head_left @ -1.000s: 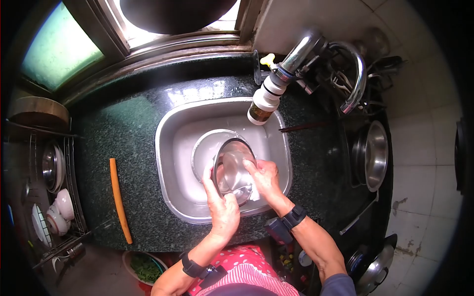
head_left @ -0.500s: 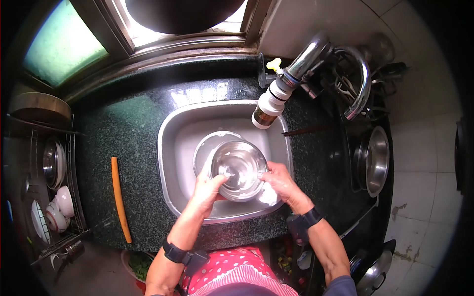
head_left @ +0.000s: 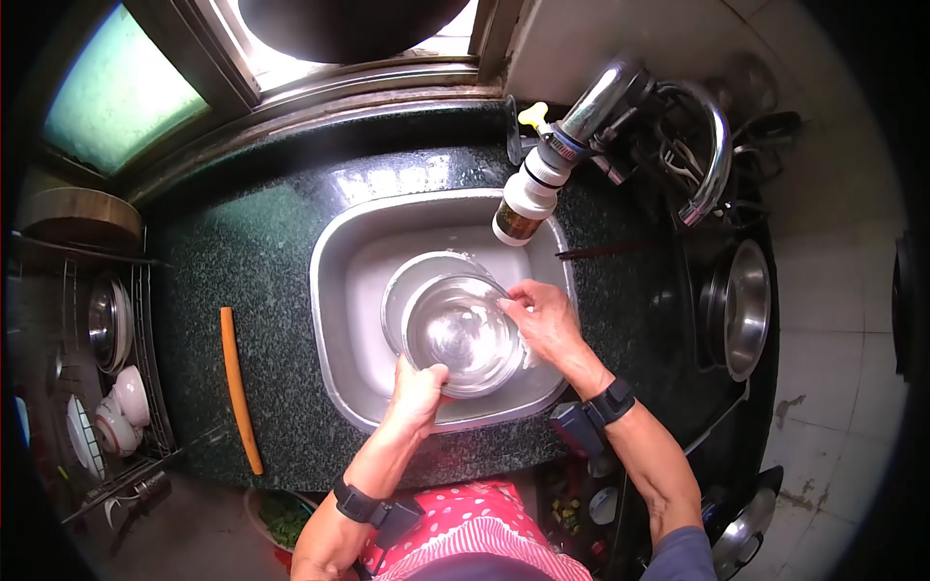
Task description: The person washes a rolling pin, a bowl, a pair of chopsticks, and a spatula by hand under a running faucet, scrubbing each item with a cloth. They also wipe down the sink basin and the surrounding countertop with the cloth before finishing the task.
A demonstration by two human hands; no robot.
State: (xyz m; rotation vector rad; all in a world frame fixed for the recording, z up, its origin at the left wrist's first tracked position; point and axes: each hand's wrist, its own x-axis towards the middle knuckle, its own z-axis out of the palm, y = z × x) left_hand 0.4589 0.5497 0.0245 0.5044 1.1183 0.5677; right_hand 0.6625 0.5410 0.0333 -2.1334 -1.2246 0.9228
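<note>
A shiny round metal bowl is held between my two hands over the sink. My left hand grips its lower left rim, thumb on the inner side. At the upper right rim, my right hand pinches the edge with thumb and fingers. Beneath and behind the held bowl lies a second round dish, partly covered by it. The white-tipped tap filter hangs over the sink's upper right corner, beyond my right hand.
An orange stick-like piece lies on the dark counter left of the sink. A rack at the far left holds white bowls and plates. Steel pans lean at the right, below a curved tap.
The bowl has turned in my hands. My right hand has shifted up along the rim, and my left hand has slid down to the lower left edge.
</note>
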